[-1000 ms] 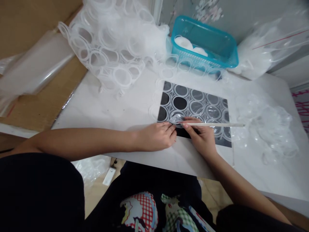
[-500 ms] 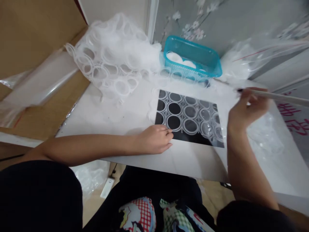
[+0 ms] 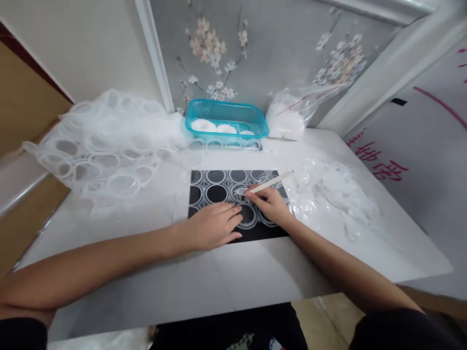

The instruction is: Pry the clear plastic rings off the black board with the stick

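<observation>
A black sheet (image 3: 204, 206) covered with a clear film of punched rings lies on the white table (image 3: 233, 272). My left hand (image 3: 211, 226) rests flat on the sheet's near part, fingers stretched out, pressing it down. My right hand (image 3: 268, 204) is closed on a thin white stick (image 3: 272, 182), whose tip touches a ring near the sheet's middle.
A heap of white ring-punched film (image 3: 105, 150) fills the table's left rear. A turquoise basket (image 3: 226, 116) holding white discs stands at the back. A pile of clear plastic scraps (image 3: 335, 187) lies at the right, a plastic bag (image 3: 288, 116) behind it.
My right hand lifted the stick off to the right, then came back down onto the sheet. My view tilted up, showing the wall. The left hand stayed on the sheet.
</observation>
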The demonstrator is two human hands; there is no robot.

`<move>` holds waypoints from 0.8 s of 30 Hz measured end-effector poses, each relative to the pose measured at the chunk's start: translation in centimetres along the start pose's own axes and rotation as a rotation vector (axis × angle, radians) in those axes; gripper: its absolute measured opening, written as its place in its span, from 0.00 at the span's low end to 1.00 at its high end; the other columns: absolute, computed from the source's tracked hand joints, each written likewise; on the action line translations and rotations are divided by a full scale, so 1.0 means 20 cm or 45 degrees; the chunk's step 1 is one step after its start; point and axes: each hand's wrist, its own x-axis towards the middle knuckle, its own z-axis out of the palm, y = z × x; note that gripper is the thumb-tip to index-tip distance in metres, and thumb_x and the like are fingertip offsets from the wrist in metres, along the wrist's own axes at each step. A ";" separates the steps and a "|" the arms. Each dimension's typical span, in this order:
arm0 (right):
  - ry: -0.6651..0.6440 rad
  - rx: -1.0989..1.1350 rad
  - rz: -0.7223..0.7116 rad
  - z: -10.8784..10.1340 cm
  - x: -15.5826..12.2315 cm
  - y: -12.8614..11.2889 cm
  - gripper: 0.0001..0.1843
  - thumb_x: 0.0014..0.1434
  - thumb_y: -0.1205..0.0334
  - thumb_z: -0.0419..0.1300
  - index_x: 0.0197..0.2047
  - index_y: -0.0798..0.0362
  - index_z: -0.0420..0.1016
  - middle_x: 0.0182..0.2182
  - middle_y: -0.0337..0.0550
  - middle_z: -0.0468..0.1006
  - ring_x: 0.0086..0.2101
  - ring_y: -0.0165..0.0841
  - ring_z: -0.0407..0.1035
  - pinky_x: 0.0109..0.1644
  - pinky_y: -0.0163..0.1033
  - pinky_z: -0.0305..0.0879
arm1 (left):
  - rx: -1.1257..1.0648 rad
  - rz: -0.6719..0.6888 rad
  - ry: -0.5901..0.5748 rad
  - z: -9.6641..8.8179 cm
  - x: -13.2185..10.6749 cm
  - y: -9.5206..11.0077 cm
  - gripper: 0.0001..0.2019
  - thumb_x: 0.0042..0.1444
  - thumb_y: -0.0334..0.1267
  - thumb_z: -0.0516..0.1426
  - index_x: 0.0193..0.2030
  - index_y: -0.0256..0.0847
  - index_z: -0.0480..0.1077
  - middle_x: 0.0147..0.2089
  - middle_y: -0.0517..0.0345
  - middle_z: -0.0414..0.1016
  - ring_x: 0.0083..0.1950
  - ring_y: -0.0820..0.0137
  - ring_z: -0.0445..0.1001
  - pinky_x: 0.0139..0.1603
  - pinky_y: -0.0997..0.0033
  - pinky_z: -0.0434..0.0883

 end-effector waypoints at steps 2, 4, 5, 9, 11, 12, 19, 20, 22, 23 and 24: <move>0.013 0.021 -0.039 -0.01 0.00 0.00 0.14 0.63 0.54 0.57 0.30 0.48 0.79 0.36 0.43 0.84 0.50 0.45 0.76 0.52 0.48 0.73 | 0.009 -0.047 0.011 0.05 0.04 -0.03 0.17 0.66 0.45 0.54 0.47 0.31 0.73 0.51 0.43 0.78 0.50 0.58 0.77 0.50 0.60 0.74; 0.024 0.041 -0.071 -0.01 -0.01 0.00 0.12 0.64 0.56 0.57 0.32 0.47 0.79 0.37 0.42 0.84 0.51 0.44 0.75 0.55 0.49 0.71 | 0.041 -0.061 0.045 0.08 0.05 -0.03 0.16 0.66 0.43 0.54 0.47 0.30 0.73 0.50 0.42 0.79 0.48 0.58 0.77 0.48 0.60 0.74; 0.022 0.052 -0.085 0.00 -0.02 0.00 0.12 0.64 0.56 0.58 0.32 0.47 0.79 0.37 0.42 0.84 0.52 0.44 0.75 0.55 0.50 0.71 | 0.064 -0.054 0.064 0.10 0.05 -0.03 0.15 0.66 0.41 0.54 0.47 0.29 0.73 0.50 0.41 0.78 0.48 0.57 0.77 0.48 0.59 0.74; 0.024 0.098 -0.115 0.00 -0.02 0.00 0.09 0.63 0.57 0.59 0.33 0.46 0.80 0.36 0.41 0.84 0.51 0.42 0.75 0.56 0.50 0.71 | 0.094 -0.058 0.087 0.12 0.02 -0.01 0.15 0.66 0.40 0.54 0.48 0.29 0.72 0.53 0.39 0.77 0.49 0.57 0.76 0.50 0.57 0.72; 0.029 0.108 -0.097 0.00 -0.02 0.01 0.08 0.63 0.58 0.59 0.35 0.46 0.80 0.37 0.41 0.84 0.52 0.42 0.74 0.56 0.51 0.71 | 0.096 -0.085 0.094 0.12 0.02 0.00 0.15 0.66 0.41 0.53 0.49 0.28 0.72 0.53 0.38 0.76 0.49 0.57 0.75 0.51 0.57 0.72; 0.029 0.110 -0.083 0.00 -0.02 0.01 0.08 0.63 0.58 0.59 0.35 0.46 0.79 0.38 0.41 0.84 0.52 0.42 0.74 0.56 0.51 0.71 | 0.101 -0.095 0.095 0.12 0.02 0.00 0.16 0.66 0.41 0.53 0.49 0.28 0.72 0.53 0.38 0.76 0.49 0.56 0.75 0.51 0.57 0.71; 0.021 0.053 -0.100 -0.02 -0.03 0.01 0.07 0.64 0.59 0.59 0.37 0.47 0.79 0.39 0.42 0.84 0.54 0.42 0.73 0.54 0.50 0.73 | 0.083 -0.099 0.032 0.12 0.03 -0.01 0.17 0.65 0.41 0.54 0.51 0.27 0.71 0.56 0.35 0.74 0.48 0.55 0.75 0.49 0.55 0.71; 0.027 0.024 -0.124 -0.02 -0.03 0.01 0.07 0.64 0.60 0.58 0.38 0.47 0.79 0.39 0.42 0.84 0.54 0.42 0.73 0.53 0.50 0.73 | 0.073 -0.104 0.025 0.11 0.03 -0.01 0.17 0.65 0.41 0.55 0.51 0.27 0.71 0.56 0.35 0.74 0.48 0.55 0.75 0.49 0.55 0.71; 0.035 -0.100 -0.207 -0.01 -0.05 0.00 0.08 0.65 0.62 0.57 0.39 0.47 0.78 0.39 0.42 0.84 0.54 0.41 0.72 0.54 0.49 0.72 | 0.036 -0.118 0.012 0.10 0.04 -0.01 0.17 0.64 0.41 0.56 0.51 0.27 0.71 0.55 0.37 0.75 0.48 0.55 0.75 0.49 0.55 0.71; 0.021 -0.202 -0.286 0.00 -0.07 -0.01 0.08 0.65 0.63 0.56 0.40 0.47 0.78 0.39 0.41 0.84 0.55 0.41 0.72 0.56 0.51 0.71 | 0.008 -0.130 0.003 0.09 0.05 -0.01 0.17 0.63 0.41 0.57 0.52 0.27 0.71 0.55 0.37 0.75 0.48 0.55 0.75 0.50 0.55 0.71; -0.006 -0.330 -0.380 0.00 -0.08 -0.01 0.09 0.66 0.65 0.55 0.42 0.47 0.77 0.40 0.41 0.84 0.56 0.41 0.71 0.59 0.52 0.68 | -0.029 -0.144 -0.012 0.08 0.05 -0.02 0.18 0.62 0.41 0.58 0.52 0.27 0.71 0.54 0.38 0.76 0.48 0.55 0.75 0.50 0.56 0.72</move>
